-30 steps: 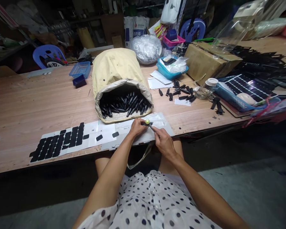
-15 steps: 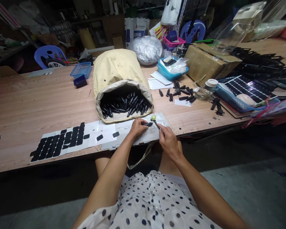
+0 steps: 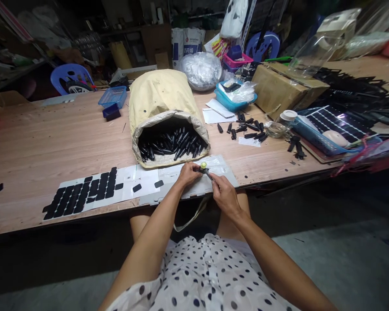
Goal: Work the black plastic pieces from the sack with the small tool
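Note:
My left hand is closed, pinching a small black tapered piece down on a grey board at the table's front edge. In my closed right hand is the handle of a small mallet with a yellow-green head. That head is over the black piece and partly covers it; whether they touch I cannot tell. Just beyond my hands lies a cream sack, its mouth toward me, with many black tapered pieces inside.
White sheets with rows of black rounded patches lie left of the board. Loose black pieces, a blue basin, a cardboard box and a blue basket are on the right. Two blue baskets stand behind left.
The mallet and my right hand have shifted slightly left and the head has come over the black piece. My left hand keeps its place, and the view has tilted a little.

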The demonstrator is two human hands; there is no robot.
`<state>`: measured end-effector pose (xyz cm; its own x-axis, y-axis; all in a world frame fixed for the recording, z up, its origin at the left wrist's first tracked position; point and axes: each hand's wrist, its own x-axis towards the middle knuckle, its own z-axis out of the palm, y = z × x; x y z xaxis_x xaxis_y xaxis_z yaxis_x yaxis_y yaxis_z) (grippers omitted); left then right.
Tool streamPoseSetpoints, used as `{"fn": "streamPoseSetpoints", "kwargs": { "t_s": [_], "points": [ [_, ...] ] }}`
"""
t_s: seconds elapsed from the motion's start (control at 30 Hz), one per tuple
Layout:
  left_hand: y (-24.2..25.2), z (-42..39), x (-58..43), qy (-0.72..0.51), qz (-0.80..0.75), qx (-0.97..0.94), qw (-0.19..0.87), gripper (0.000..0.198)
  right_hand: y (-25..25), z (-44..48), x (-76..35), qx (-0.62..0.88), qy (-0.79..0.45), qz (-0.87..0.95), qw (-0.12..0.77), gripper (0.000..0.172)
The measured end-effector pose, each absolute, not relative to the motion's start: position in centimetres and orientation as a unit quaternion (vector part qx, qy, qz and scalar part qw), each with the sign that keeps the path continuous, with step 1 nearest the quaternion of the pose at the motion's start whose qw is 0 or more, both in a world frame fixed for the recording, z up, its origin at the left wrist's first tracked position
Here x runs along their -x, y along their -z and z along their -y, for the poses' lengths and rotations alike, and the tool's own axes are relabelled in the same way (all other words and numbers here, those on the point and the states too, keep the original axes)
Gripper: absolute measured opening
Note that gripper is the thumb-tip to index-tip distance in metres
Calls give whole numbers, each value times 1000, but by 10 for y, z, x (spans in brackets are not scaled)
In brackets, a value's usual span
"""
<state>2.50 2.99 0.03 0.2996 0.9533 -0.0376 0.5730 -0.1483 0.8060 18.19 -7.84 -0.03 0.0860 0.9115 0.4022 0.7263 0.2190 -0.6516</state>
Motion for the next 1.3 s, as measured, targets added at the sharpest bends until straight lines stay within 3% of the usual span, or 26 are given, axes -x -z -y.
{"fn": "streamPoseSetpoints", "kwargs": {
  "t_s": [0.2,0.4,0.6,0.73,0.97,1.13,1.3],
  "points": [
    [-1,-30,-21,-262,-531,-707,388,22,-1,42,-221,658,-23,634,405,38],
    [-2,-30,-19,-259,-526,-731,349,18,11,5,-263,748,21,599,285,30],
    [0,-33,-14,-273,-511,-737,348,14,14,8,-252,774,67,591,217,35],
    [-1,-21,-11,-339,-502,-662,441,19,6,8,-248,777,69,598,184,34],
    [-9,66,2,-391,-496,-450,631,53,11,9,-253,790,85,589,150,36],
    [20,109,25,-274,-551,-374,694,34,17,8,-255,786,93,591,157,35],
    [63,105,36,-311,-679,-149,648,18,16,8,-255,784,98,590,163,35]
  ]
}}
